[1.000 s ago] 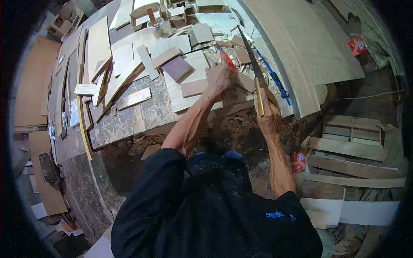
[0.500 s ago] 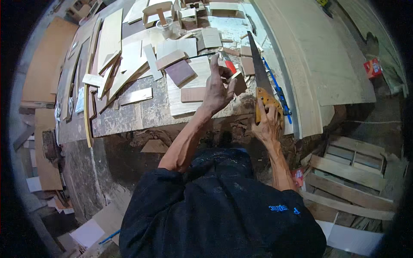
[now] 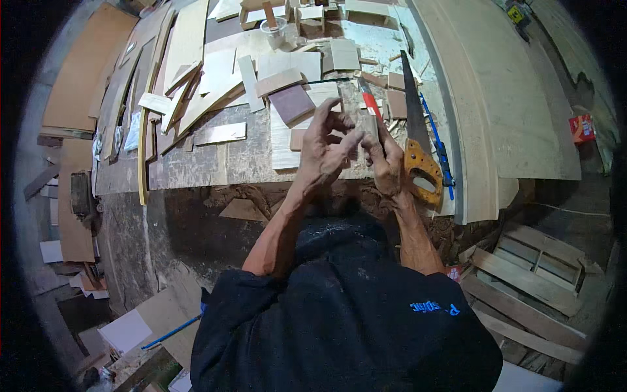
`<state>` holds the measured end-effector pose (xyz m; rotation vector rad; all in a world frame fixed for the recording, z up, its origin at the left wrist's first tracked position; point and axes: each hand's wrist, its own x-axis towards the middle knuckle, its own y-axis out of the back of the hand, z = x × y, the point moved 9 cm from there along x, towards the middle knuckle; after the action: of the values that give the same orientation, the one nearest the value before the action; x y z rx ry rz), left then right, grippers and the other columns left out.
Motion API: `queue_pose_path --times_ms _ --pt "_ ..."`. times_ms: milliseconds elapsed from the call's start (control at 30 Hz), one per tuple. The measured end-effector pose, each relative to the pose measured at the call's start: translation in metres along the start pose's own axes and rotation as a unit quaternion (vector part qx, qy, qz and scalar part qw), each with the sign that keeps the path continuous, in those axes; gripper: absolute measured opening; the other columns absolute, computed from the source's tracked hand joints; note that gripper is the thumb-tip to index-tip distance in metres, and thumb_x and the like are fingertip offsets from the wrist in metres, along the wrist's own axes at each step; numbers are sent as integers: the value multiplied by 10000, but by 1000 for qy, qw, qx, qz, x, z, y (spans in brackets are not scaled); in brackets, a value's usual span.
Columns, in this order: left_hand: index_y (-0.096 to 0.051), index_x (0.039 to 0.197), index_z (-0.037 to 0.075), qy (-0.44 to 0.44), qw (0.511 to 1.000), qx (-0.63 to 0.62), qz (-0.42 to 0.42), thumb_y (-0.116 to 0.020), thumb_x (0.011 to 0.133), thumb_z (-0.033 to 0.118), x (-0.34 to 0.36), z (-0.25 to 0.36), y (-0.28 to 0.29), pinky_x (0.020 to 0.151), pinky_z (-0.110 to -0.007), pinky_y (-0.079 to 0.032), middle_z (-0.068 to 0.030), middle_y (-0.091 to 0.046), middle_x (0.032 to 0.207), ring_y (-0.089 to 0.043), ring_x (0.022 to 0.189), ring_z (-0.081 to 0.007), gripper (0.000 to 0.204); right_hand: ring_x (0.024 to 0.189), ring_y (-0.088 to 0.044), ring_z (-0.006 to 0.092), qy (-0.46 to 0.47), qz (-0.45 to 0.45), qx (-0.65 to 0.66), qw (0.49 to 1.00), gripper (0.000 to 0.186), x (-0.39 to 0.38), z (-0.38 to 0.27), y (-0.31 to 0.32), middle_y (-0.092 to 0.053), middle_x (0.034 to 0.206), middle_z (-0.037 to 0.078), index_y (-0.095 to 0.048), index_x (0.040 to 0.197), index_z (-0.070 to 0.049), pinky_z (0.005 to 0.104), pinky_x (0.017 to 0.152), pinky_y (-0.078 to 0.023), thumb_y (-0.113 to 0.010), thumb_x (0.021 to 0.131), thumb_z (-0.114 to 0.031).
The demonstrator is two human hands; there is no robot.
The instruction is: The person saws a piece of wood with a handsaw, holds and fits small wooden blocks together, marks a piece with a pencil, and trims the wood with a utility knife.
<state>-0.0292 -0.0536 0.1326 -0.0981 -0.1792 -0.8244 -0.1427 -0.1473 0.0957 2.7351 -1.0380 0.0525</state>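
Observation:
My left hand (image 3: 326, 147) is raised over the bench with fingers bent and apart, close beside a small wooden piece (image 3: 369, 129). My right hand (image 3: 385, 160) grips that piece, thumb against its face. Just right of this hand, the handsaw (image 3: 418, 166) lies with its wooden handle toward me and dark blade pointing away. Behind the held piece is a red-handled tool (image 3: 368, 98), partly hidden. A blue clamp (image 3: 441, 157) lies along the saw's right side. A purple board (image 3: 290, 103) sits among pale offcuts left of my hands.
The cluttered workbench (image 3: 170, 179) carries long strips, boards, small box pieces (image 3: 310, 19) and a plastic cup (image 3: 274, 36). At right is a long pale panel (image 3: 529, 117) with a metal-coloured edge. Wooden frames and planks (image 3: 535, 274) lie lower right; brown sheets (image 3: 81, 72) stand at far left.
My right hand has left the saw, which stays on the bench, and moved up-left to grip the small piece. My left hand has loosened beside it. The view has shifted.

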Motion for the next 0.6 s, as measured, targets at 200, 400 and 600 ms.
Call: queue_pose_path --times_ms 200,400,600 --pt "-510 1288 14 32 998 59 7 -671 878 79 -3 -25 56 712 -245 -478 -13 -581 888 -568 814 -106 445 1152 -559 286 -6 25 -18 1000 534 8 -16 -19 -589 1229 236 -479 1343 48 352 993 -410 -476 996 -359" --pt "-487 1278 -41 6 958 275 75 -672 859 153 14 -50 122 738 -383 -508 -150 -642 936 -616 812 -272 497 1152 -567 299 4 40 -69 997 556 12 -30 -39 -594 1224 236 -469 1342 61 359 985 -421 -507 980 -360" --pt "-299 1342 -121 83 903 416 69 -673 848 257 38 -90 138 753 -496 -498 -298 -627 899 -621 836 -425 725 1153 -583 298 -51 62 -66 995 568 16 -4 -56 -579 1265 258 -482 1337 66 364 953 -459 -606 929 -308"
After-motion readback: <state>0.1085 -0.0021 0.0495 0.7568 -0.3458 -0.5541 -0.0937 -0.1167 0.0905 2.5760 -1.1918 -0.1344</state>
